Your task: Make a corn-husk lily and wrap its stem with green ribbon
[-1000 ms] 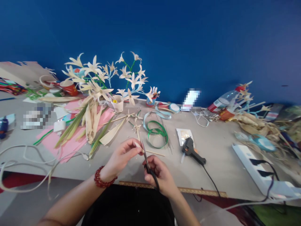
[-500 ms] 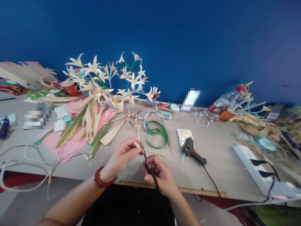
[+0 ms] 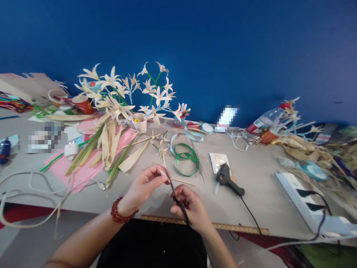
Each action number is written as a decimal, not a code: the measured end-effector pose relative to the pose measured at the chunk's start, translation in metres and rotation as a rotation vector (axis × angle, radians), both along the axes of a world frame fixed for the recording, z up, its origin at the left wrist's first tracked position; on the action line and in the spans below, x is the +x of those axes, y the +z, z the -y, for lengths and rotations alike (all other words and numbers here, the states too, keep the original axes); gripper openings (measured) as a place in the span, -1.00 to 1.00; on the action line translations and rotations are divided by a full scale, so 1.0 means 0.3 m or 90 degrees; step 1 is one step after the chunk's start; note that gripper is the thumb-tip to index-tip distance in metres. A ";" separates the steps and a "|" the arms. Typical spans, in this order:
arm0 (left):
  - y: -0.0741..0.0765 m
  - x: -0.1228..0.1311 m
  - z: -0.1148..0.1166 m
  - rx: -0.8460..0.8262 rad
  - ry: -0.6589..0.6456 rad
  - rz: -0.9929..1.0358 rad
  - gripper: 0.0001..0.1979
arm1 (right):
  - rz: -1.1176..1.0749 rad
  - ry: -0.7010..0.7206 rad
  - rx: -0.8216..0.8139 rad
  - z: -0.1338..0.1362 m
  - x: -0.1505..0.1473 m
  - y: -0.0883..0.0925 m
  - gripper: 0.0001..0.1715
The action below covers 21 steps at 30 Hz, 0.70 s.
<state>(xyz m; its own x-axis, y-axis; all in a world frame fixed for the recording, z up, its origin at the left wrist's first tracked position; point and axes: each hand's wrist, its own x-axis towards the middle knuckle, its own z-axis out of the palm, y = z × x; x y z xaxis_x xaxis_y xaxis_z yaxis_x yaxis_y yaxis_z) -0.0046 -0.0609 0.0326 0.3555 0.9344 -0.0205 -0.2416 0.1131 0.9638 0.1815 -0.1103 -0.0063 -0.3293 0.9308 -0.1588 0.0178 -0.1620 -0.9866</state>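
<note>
My left hand (image 3: 150, 182), with a red beaded bracelet at the wrist, pinches a small pale piece of husk (image 3: 163, 173) between thumb and fingers. In my right hand (image 3: 192, 206) are black-handled scissors (image 3: 176, 197), their blades slanting up and left to the left fingertips. Whether the blades touch the piece I cannot tell. Just beyond the hands lie a small husk flower (image 3: 163, 150) on a pale stalk and a coil of green ribbon (image 3: 187, 173). A thin stick (image 3: 184, 182) lies behind the right hand.
A black glue gun (image 3: 227, 178) rests right of the hands, its cord running to the front edge. Further right is a white power strip (image 3: 295, 197). Husk flowers (image 3: 119, 106) stand in cups at the back left, above loose husks (image 3: 110, 149) on pink paper (image 3: 83, 178).
The scissor blades look closer together and their tips have shifted slightly left. Both hands stay in nearly the same place.
</note>
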 end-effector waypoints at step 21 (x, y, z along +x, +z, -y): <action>-0.063 -0.044 -0.030 -0.041 -0.016 -0.059 -0.88 | 0.843 0.077 0.281 -0.101 -0.077 0.033 -0.67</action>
<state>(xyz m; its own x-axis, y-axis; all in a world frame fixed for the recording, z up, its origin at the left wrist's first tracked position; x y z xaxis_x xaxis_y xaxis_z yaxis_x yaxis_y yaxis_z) -0.0179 -0.0518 0.0137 0.3726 0.9210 -0.1135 -0.1478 0.1796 0.9726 0.1586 -0.0800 0.0035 -0.2482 0.9617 -0.1164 0.9552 0.2230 -0.1944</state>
